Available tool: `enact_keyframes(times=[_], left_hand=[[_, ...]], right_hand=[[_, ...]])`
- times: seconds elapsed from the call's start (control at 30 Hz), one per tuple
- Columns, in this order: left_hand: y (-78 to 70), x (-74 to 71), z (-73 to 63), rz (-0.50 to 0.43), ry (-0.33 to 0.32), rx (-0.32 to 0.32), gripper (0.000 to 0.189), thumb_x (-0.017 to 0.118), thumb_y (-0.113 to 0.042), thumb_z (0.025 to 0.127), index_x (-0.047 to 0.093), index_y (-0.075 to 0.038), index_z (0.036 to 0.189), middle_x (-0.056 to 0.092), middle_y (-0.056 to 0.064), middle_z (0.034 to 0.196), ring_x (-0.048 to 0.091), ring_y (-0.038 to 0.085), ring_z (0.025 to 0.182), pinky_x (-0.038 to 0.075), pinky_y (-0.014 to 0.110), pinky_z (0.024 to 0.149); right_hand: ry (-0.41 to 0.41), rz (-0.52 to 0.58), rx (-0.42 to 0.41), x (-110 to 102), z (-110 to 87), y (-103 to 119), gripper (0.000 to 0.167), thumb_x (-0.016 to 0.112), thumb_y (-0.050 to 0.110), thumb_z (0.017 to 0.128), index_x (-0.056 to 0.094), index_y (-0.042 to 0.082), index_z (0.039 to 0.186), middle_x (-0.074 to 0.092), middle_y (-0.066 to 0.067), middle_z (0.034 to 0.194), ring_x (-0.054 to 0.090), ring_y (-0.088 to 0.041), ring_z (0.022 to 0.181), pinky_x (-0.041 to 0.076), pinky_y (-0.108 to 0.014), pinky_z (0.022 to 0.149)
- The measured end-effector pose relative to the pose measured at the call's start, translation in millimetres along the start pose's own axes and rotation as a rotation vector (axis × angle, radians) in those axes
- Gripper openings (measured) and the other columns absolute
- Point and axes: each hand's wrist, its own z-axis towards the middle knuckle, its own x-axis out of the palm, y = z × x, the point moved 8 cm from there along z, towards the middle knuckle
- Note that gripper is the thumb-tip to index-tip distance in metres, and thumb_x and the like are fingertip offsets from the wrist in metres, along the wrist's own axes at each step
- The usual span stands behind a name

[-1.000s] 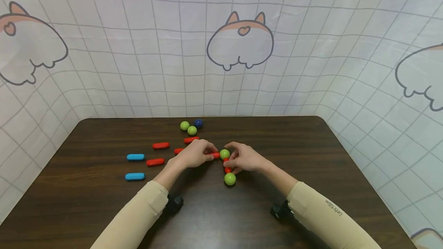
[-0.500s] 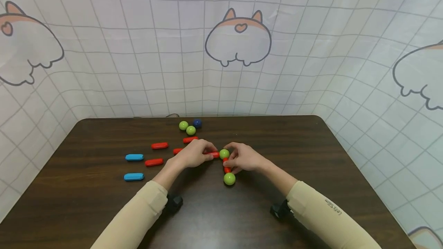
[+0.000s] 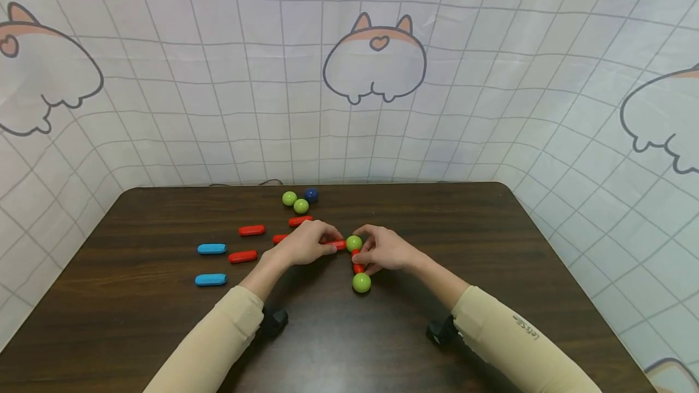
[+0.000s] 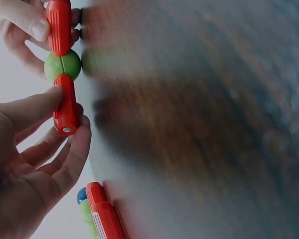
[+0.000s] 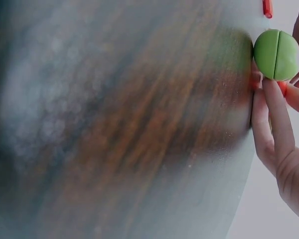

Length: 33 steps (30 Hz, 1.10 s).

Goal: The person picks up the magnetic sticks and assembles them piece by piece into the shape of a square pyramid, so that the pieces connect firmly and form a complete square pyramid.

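My left hand (image 3: 307,244) pinches a red ridged rod (image 4: 66,107) between thumb and fingers. One end of that rod meets a green ball (image 3: 354,243), which has a seam round its middle. A second red rod (image 4: 59,30) joins the same ball at an angle and is pinched by my right hand (image 3: 389,249). At this rod's near end is another green ball (image 3: 361,282), seen large in the right wrist view. Fingers partly cover both rods. The rod in the left hand has a small silvery dot on its free end.
On the dark wooden table (image 3: 464,229), two blue rods (image 3: 211,279) and several loose red rods (image 3: 252,230) lie at the left. Two green balls (image 3: 289,198) and a dark blue ball (image 3: 311,194) sit by the back edge. A patterned white curtain (image 3: 246,77) surrounds the table.
Slightly more of the left hand's red rod shows between its fingers than one second ago. Both hands keep their hold in nearly the same place; the head view has shifted a little.
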Motion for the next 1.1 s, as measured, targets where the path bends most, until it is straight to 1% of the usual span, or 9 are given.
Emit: enact_keyframes(times=[0.13, 0.27, 0.4, 0.57, 0.67, 0.73, 0.87, 0.97, 1.1], left_hand=[[-0.8, -1.4, -0.6, -0.004, -0.008, -0.001, 0.023, 0.072, -0.01, 0.097, 0.074, -0.006, 0.12, 0.072, 0.001, 0.106, 0.064, 0.015, 0.093, 0.055, 0.037, 0.084], [0.1, -4.9, -3.4, -0.01, -0.025, -0.005, 0.026, 0.073, -0.013, 0.097, 0.073, -0.006, 0.123, 0.071, 0.002, 0.111, 0.065, 0.016, 0.097, 0.055, 0.037, 0.085], [4.9, -11.1, -8.1, -0.03, -0.064, -0.003, 0.028, 0.074, -0.013, 0.097, 0.072, -0.005, 0.123, 0.071, 0.004, 0.113, 0.065, 0.016, 0.098, 0.055, 0.036, 0.084], [12.7, -23.9, -15.0, -0.057, -0.132, 0.017, 0.026, 0.074, -0.009, 0.095, 0.073, -0.002, 0.119, 0.073, 0.009, 0.11, 0.067, 0.017, 0.094, 0.055, 0.037, 0.081], [19.1, -32.1, -20.0, -0.073, -0.172, -0.001, 0.025, 0.074, -0.009, 0.095, 0.073, -0.002, 0.118, 0.073, 0.008, 0.108, 0.068, 0.018, 0.095, 0.055, 0.039, 0.082], [24.1, -37.3, -23.4, -0.088, -0.194, -0.027, 0.025, 0.074, -0.009, 0.095, 0.073, -0.002, 0.119, 0.073, 0.005, 0.107, 0.067, 0.019, 0.095, 0.055, 0.039, 0.082], [32.3, -46.0, -29.6, -0.115, -0.23, -0.049, 0.024, 0.073, -0.008, 0.096, 0.072, -0.001, 0.119, 0.072, 0.004, 0.106, 0.067, 0.021, 0.096, 0.056, 0.039, 0.082], [37.1, -51.0, -34.9, -0.137, -0.251, -0.058, 0.024, 0.072, -0.008, 0.096, 0.072, -0.001, 0.119, 0.072, 0.004, 0.106, 0.068, 0.021, 0.095, 0.056, 0.039, 0.081], [42.8, -57.1, -43.9, -0.146, -0.275, -0.084, 0.025, 0.072, -0.01, 0.096, 0.072, -0.002, 0.12, 0.073, 0.006, 0.109, 0.067, 0.022, 0.097, 0.055, 0.04, 0.082]], right_hand=[[-0.004, -0.001, 0.0, -0.3, -0.4, 0.0, 0.059, 0.074, 0.004, 0.094, 0.046, -0.003, 0.145, 0.065, -0.019, 0.1, 0.073, -0.028, 0.079, 0.062, -0.04, 0.071], [-0.015, -0.004, 0.002, -1.2, -0.8, 1.3, 0.058, 0.074, 0.004, 0.094, 0.047, -0.003, 0.144, 0.065, -0.019, 0.1, 0.072, -0.028, 0.078, 0.062, -0.039, 0.071], [-0.02, -0.006, 0.002, -2.0, -1.0, 1.2, 0.057, 0.074, 0.004, 0.094, 0.047, -0.003, 0.143, 0.065, -0.019, 0.1, 0.072, -0.028, 0.078, 0.062, -0.039, 0.071], [-0.021, -0.01, 0.009, -2.3, -1.7, 0.2, 0.058, 0.075, 0.004, 0.093, 0.047, -0.002, 0.144, 0.065, -0.019, 0.099, 0.072, -0.027, 0.077, 0.062, -0.04, 0.071], [-0.021, -0.007, 0.011, -2.5, -1.8, 0.4, 0.058, 0.075, 0.003, 0.093, 0.047, -0.002, 0.144, 0.065, -0.019, 0.099, 0.072, -0.027, 0.077, 0.062, -0.04, 0.07], [-0.02, -0.001, 0.008, -2.8, -1.3, 0.8, 0.058, 0.075, 0.003, 0.093, 0.047, -0.002, 0.144, 0.065, -0.019, 0.098, 0.072, -0.028, 0.077, 0.062, -0.04, 0.07], [-0.016, 0.005, 0.004, -2.6, -1.3, 1.7, 0.059, 0.075, 0.002, 0.093, 0.047, -0.002, 0.145, 0.064, -0.019, 0.099, 0.072, -0.027, 0.079, 0.062, -0.041, 0.07], [-0.017, 0.004, 0.007, -2.5, -1.9, 1.6, 0.059, 0.074, 0.002, 0.093, 0.046, -0.002, 0.145, 0.065, -0.019, 0.098, 0.072, -0.027, 0.079, 0.062, -0.041, 0.07], [-0.018, 0.007, 0.007, -2.0, -2.3, 1.2, 0.06, 0.074, 0.002, 0.094, 0.045, -0.002, 0.146, 0.065, -0.019, 0.098, 0.072, -0.027, 0.079, 0.062, -0.04, 0.07]])
